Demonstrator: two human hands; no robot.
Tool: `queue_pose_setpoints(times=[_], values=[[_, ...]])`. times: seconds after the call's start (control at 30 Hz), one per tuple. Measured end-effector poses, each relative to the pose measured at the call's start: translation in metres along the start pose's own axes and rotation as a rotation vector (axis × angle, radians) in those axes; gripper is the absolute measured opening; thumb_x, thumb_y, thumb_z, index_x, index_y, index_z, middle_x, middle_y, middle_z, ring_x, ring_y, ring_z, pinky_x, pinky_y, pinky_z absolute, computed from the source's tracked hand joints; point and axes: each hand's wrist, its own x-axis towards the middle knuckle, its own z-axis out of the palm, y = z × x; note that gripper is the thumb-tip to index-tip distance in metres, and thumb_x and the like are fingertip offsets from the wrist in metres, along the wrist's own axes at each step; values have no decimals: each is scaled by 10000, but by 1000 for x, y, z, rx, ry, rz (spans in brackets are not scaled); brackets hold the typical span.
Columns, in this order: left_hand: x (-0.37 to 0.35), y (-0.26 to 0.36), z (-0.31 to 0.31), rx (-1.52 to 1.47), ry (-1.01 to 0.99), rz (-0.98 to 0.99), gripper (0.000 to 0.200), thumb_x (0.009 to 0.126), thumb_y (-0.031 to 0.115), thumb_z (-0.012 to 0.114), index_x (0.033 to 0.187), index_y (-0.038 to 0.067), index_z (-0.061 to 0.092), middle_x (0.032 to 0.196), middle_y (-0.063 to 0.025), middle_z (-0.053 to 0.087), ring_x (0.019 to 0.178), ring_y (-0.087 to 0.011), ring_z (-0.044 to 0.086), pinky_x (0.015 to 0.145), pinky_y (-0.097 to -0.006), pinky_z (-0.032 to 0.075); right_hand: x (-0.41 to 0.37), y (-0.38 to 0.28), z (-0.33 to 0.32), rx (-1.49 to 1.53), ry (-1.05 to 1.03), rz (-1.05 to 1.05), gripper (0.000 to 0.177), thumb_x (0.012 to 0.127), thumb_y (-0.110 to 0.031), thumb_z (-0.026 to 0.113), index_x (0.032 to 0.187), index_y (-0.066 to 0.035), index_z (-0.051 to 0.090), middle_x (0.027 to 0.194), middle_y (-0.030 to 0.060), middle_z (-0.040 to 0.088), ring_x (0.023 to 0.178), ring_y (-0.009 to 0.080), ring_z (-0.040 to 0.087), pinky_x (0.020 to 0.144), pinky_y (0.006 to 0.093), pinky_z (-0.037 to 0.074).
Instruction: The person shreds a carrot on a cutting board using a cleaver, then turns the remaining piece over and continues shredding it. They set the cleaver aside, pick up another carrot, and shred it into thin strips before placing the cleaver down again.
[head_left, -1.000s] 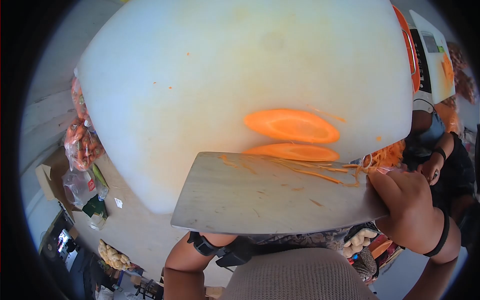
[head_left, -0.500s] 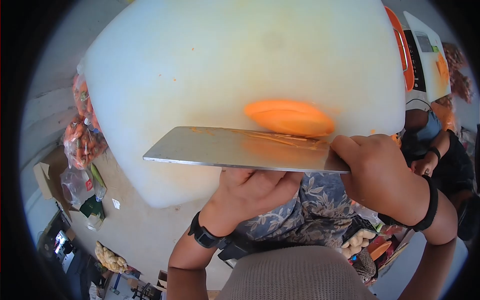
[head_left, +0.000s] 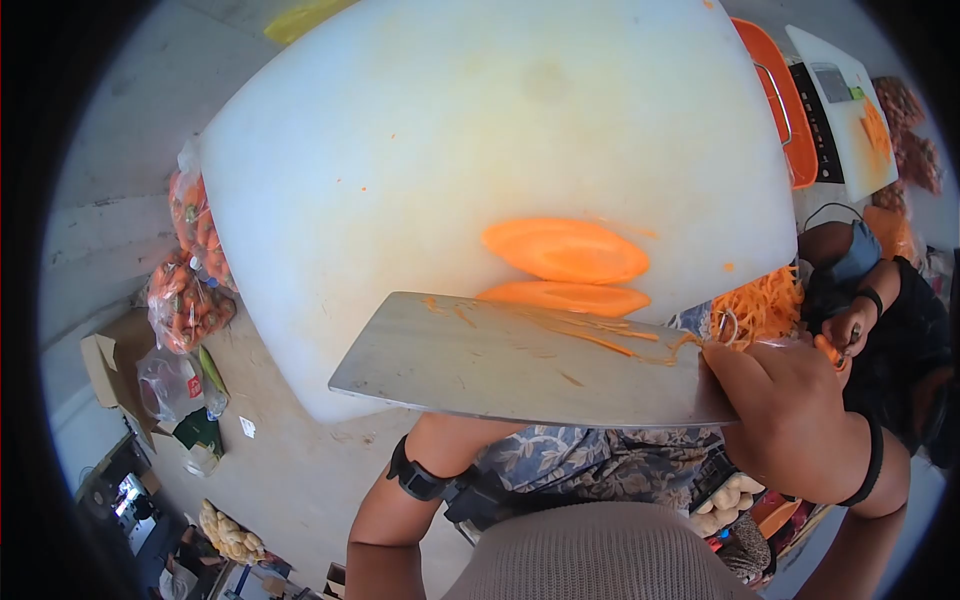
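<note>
My right hand is closed round the handle end of a broad cleaver, whose blade has thin orange shreds stuck to it. Just past the blade's upper edge, two oval carrot slices lie on the white cutting board: a full one and another partly covered by the blade. Below the cleaver shows part of my left hand or wrist, with a dark watch band further down; its fingers are hidden behind the blade.
An orange tub stands beyond the board's right edge. Shredded carrot lies near my right hand. A co-worker's hand is close by, holding something orange. Bags of carrots stand at the left; another board is far right.
The cleaver has moved closer to my body, and the second carrot slice now shows beside the first. My left hand has gone further behind the blade. The view has shifted slightly.
</note>
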Motion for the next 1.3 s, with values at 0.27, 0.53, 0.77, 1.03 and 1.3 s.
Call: queue_pose_setpoints(times=[0.27,0.53,0.77,1.03,1.3], values=[[-12,-9,-4,28,-11,59,191,791,201,698,981,210,689,1127,45,624,1054,-193,596,941,-393,471,-5,7,0,-29,12,-26,365,630,-31,623,977,78,592,610,66,503,500,204,541,432,328,421],[-24,-15,-20,108,9,110,190,783,199,703,972,205,692,1122,43,622,1061,-194,589,937,-392,473,5,12,0,33,-86,36,201,640,-22,630,817,-5,538,599,73,480,477,234,528,429,358,416],[-18,-8,-26,207,0,254,189,776,198,708,965,200,695,1118,41,621,1068,-194,583,933,-390,475,14,14,1,62,-142,53,219,625,-19,635,818,-8,533,605,78,477,490,261,532,440,372,417],[13,13,-15,479,48,582,188,768,196,713,956,195,698,1114,39,619,1076,-194,576,929,-388,476,27,14,14,79,-126,77,164,684,-39,635,805,-34,525,597,80,491,497,289,542,466,381,435],[36,28,-13,696,360,802,202,674,103,754,867,125,701,1001,28,592,1071,-197,495,819,-328,445,46,8,36,6,-45,91,79,700,-76,652,752,-42,604,644,123,615,610,296,641,559,393,511]])
